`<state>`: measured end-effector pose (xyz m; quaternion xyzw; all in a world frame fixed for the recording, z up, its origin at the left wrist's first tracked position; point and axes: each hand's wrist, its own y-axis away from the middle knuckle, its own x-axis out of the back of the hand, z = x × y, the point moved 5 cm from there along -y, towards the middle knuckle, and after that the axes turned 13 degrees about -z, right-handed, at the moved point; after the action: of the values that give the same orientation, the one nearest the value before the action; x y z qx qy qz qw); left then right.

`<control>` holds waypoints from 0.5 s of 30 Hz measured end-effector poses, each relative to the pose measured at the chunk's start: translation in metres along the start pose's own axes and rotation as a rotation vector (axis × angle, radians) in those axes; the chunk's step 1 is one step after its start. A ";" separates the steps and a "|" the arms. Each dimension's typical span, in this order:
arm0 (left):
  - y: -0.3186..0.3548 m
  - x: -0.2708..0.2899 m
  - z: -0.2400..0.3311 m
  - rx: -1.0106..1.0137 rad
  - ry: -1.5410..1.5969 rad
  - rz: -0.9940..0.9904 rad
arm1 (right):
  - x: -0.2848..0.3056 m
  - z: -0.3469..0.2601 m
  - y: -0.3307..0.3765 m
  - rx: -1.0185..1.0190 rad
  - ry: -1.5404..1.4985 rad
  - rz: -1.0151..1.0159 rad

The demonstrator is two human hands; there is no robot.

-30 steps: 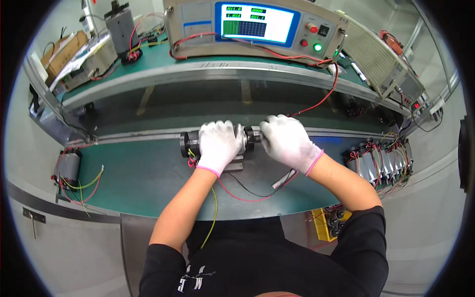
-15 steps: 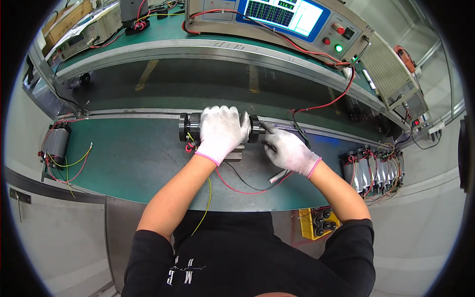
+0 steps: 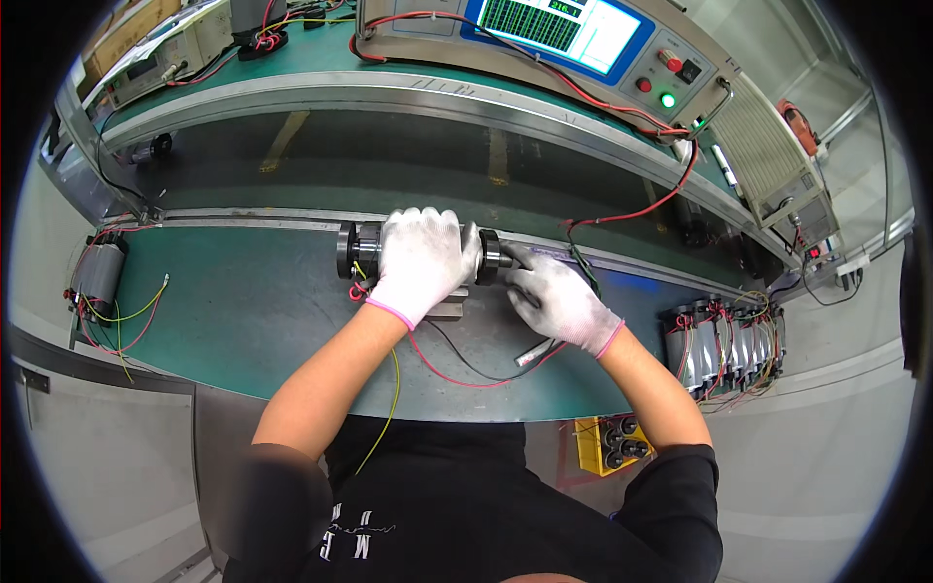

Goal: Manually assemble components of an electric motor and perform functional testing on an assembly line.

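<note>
A cylindrical motor (image 3: pixel 367 245) with black end caps lies sideways on a metal block (image 3: pixel 446 310), in the middle of the green bench. My left hand (image 3: pixel 422 257), in a white glove, is wrapped over the motor's body from above and hides most of it. At the motor's right end, my right hand (image 3: pixel 561 298), gloved too, has its fingers curled around the short shaft (image 3: pixel 506 260). Its fingertips are partly hidden. A red wire, a black wire and a yellow-green wire (image 3: pixel 395 398) trail from the motor; the yellow-green one hangs over the bench's front edge.
Several wired motors (image 3: pixel 724 340) stand at the right, and another motor (image 3: pixel 100 272) lies at the left. A tester with a lit screen (image 3: pixel 559 29) sits on the shelf above. Its red cable (image 3: pixel 632 206) drops to the bench. A yellow crate (image 3: pixel 589 445) is below.
My right fingers have curled in closer around the shaft. The left hand keeps its hold on the motor. The tester's screen display has changed, and the whole view has shifted slightly.
</note>
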<state>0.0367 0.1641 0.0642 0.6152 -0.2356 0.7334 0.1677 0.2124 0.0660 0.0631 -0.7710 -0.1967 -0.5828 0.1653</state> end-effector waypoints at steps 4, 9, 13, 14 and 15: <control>-0.002 0.000 0.001 -0.015 -0.002 -0.002 | -0.007 0.002 0.003 0.009 -0.002 0.006; 0.003 0.000 0.001 -0.034 0.007 -0.003 | -0.010 -0.002 0.003 -0.005 0.039 0.021; 0.002 0.001 0.002 -0.029 0.007 0.005 | -0.019 -0.007 0.004 -0.094 0.053 -0.041; 0.001 0.001 0.002 -0.027 0.005 0.006 | -0.017 -0.007 0.002 -0.094 0.054 -0.041; 0.001 0.000 0.002 -0.028 0.006 0.003 | -0.014 -0.007 0.001 -0.101 0.054 -0.057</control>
<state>0.0380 0.1623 0.0643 0.6102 -0.2463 0.7321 0.1762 0.2032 0.0602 0.0513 -0.7564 -0.1846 -0.6169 0.1149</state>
